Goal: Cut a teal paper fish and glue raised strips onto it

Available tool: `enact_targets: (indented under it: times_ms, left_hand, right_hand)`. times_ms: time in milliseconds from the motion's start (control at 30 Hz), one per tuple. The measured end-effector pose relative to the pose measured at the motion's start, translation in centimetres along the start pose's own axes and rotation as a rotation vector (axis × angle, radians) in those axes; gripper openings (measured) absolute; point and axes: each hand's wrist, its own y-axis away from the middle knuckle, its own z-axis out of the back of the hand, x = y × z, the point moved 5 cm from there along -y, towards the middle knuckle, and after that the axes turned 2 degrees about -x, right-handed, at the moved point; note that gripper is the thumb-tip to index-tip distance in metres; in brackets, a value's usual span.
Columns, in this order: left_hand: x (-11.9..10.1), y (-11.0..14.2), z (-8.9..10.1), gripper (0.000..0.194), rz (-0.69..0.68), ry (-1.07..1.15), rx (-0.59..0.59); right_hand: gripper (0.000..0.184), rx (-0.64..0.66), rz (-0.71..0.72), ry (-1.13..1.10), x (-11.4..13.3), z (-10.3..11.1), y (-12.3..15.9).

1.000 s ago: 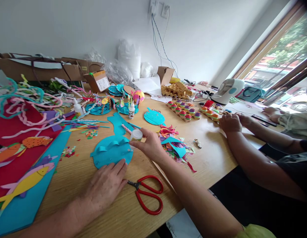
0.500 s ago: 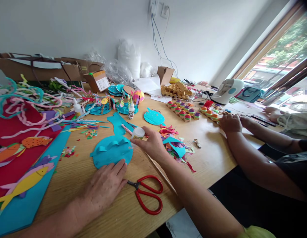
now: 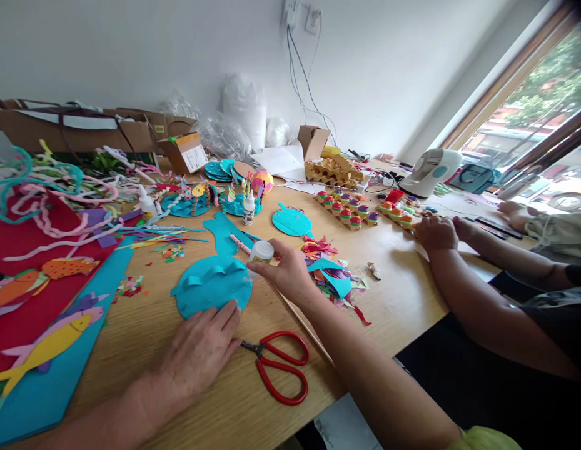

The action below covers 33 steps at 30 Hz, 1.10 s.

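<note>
A round blue foam disc (image 3: 210, 297) with wavy blue strips standing on it lies on the table before me. My left hand (image 3: 201, 344) lies flat, its fingertips on the disc's lower edge. Above the disc's right edge, my right hand (image 3: 287, 269) is closed round a small translucent glue bottle (image 3: 261, 253), tilted with its tip down toward the disc. Glue spots show on the disc near the tip. Beside my left hand rest red-handled scissors (image 3: 281, 362), partly under its fingers. A blue foam offcut (image 3: 222, 234) lies just behind the disc.
Foam scraps (image 3: 328, 269) lie right of my right hand. A white glue bottle (image 3: 248, 209) stands farther back. Foam fish (image 3: 60, 337) and pipe cleaners (image 3: 60, 181) cover the left side. Painted egg cartons (image 3: 349, 209) sit right of centre, near another person's hands (image 3: 435, 234).
</note>
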Motion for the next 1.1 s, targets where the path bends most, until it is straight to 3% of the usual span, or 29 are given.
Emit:
enact_targets:
  times_ms: [267, 533, 733, 900, 1100]
  left_hand:
    - [0.1, 0.0, -0.1, 0.038, 0.011, 0.003, 0.048]
    - [0.1, -0.1, 0.4, 0.037, 0.019, 0.015, 0.114]
    - [0.0, 0.0, 0.8, 0.036, 0.030, 0.033, 0.150]
    - [0.1, 0.4, 0.8, 0.036, 0.023, 0.059, 0.116]
    - [0.4, 0.9, 1.3, 0.036, -0.012, 0.163, -0.009]
  right_hand:
    - [0.028, -0.010, -0.060, -0.112, -0.5, 0.2, -0.1]
    - [0.031, -0.048, -0.207, -0.464, -3.2, 0.1, -0.2]
    - [0.028, -0.048, -0.196, -0.516, -2.4, 0.3, -0.1]
    - [0.026, -0.088, -0.257, -0.703, -2.6, 0.5, -0.1]
    - [0.031, -0.194, -0.526, -0.990, -4.7, 0.2, 0.8]
